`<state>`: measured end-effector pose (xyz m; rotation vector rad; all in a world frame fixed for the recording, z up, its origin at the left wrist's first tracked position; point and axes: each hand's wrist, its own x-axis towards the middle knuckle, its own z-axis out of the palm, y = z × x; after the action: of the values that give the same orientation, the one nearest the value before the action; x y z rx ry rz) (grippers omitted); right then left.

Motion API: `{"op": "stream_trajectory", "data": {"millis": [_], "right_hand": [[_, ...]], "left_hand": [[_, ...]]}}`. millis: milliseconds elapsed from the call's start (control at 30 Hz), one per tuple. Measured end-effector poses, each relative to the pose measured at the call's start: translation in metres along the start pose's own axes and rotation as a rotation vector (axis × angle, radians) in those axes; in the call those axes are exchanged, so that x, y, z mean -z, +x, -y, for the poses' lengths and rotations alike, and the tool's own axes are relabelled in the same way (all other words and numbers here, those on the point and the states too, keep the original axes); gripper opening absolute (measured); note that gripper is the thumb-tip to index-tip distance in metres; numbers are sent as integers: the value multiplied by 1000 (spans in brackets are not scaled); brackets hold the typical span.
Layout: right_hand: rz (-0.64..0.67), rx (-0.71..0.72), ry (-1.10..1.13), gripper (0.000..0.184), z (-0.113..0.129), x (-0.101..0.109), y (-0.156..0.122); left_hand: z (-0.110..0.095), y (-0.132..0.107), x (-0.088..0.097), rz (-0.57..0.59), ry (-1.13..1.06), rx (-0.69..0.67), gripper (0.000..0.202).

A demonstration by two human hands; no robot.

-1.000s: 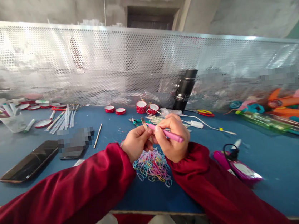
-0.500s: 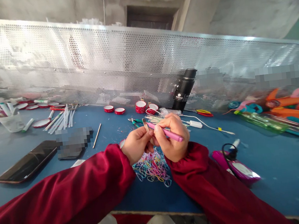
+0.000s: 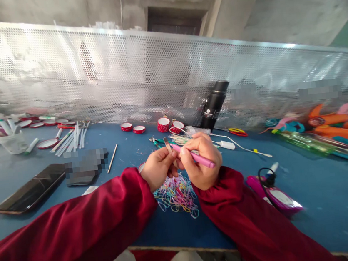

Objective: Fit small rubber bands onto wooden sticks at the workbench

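Slanting, the pen (pink) crosses the right hand.

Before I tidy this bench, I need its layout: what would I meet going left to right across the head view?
White cup, pale strips, loose stick, left hand holding a small flat piece, right hand holding a pink pen-like tool, magenta packet.

A black bottle stands before a perforated screen.
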<state>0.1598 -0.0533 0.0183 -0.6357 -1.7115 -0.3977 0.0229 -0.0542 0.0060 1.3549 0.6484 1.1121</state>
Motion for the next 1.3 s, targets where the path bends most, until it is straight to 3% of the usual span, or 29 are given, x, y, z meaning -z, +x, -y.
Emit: {"op": "stream_trajectory", "data": {"millis": [1300], "right_hand": [[-6, -1, -15, 9, 0, 1, 0]], "left_hand": [[-1, -3, -1, 23, 12, -21, 37]]}}
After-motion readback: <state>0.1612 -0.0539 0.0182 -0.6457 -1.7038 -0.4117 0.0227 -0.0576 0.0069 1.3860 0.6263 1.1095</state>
